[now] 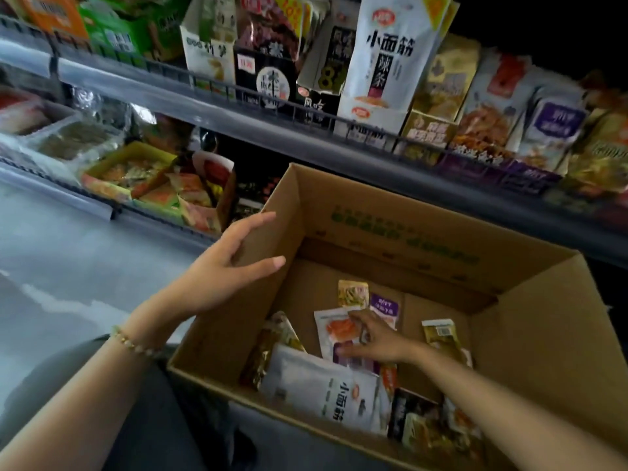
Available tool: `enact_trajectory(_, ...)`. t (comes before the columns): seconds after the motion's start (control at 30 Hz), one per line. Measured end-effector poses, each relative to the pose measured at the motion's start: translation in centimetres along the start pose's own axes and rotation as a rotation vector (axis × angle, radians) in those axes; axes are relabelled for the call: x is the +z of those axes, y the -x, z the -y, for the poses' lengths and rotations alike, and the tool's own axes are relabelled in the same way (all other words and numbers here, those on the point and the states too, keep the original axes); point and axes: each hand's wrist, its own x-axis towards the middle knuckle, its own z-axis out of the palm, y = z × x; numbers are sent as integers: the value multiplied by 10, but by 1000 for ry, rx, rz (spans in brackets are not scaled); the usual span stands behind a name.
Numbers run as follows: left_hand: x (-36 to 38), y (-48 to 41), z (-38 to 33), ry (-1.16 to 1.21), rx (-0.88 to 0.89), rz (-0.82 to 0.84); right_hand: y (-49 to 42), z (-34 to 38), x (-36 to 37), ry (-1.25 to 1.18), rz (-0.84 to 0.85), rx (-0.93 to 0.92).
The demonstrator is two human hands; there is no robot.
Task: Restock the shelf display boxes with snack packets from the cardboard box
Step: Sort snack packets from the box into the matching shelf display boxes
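A person bends over an open cardboard box [390,229] that sits low in front of the shelf [306,144]. The left hand [231,260] is at the left wall of the box, near the top edge. Its fingers are straight and spread apart. I think the thumb is on the inside of the wall, but it is too blurry to be sure. A bead bracelet [132,343] is on that wrist.

The right hand [377,339] is down inside the box. Its thumb and first finger pinch the right side of a white packet with an orange picture [331,329]. Just behind that packet lie a small yellow packet [352,293] and a purple packet [384,305]. A big white packet [323,389] leans near the front wall (it has black writing on it).

On the shelf above, a white display box [370,122] holds tall white packets that stand up. More snack packets fill the boxes beside it.
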Motion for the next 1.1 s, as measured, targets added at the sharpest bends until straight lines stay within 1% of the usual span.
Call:
enact_trajectory(0.07,2,2,1,-8,5,-4,3,-2,4,-44,34,10)
enact_trajectory(0.1,2,3,1,-9,8,-10,4,-2,7,-27,76,2)
enact_trajectory(0.2,3,4,0,-28,8,-22,4,-1,15,172,161,-39)
enact_trajectory(0.23,4,4,-2,-29,1,-21,3,0,17,203,186,-41)
enact_trajectory(0.33,5,2,-4,-23,-9,-24,1,1,24,181,343,-18)
enact_trajectory(0.4,5,1,-3,-19,-9,-22,0,-1,28,153,401,-14)
enact_trajectory(0.47,5,1,-3,-20,-10,-23,0,-5,30,83,387,-3)
enact_trajectory(0.57,5,0,-3,-32,-9,-30,-1,-9,17,18,317,-11)
enact_trajectory(0.63,4,-1,-2,-17,-9,-24,-3,-11,0,-54,218,-4)
enact_trajectory(0.73,3,-4,-2,-8,-6,-23,-8,-21,-17,-271,-7,73)
enact_trajectory(0.77,3,-6,-3,-12,-8,-28,-8,-23,-17,-306,-46,92)
enact_trajectory(0.8,4,-7,-3,-21,-11,-33,-5,-22,-13,-307,-45,104)
enact_trajectory(0.87,4,-9,-3,-36,-12,-39,0,-21,-1,-208,19,107)
enact_trajectory(0.9,4,-10,-2,-35,-11,-40,-1,-20,5,-90,35,82)
enact_trajectory(0.97,3,-9,0,-25,-4,-42,-8,-20,11,91,7,-2)
enact_trajectory(1.03,3,-9,2,-24,-1,-39,-19,-21,13,161,-9,-44)
enact_trajectory(1.1,3,-9,2,-9,1,-29,-30,-26,13,235,12,-64)
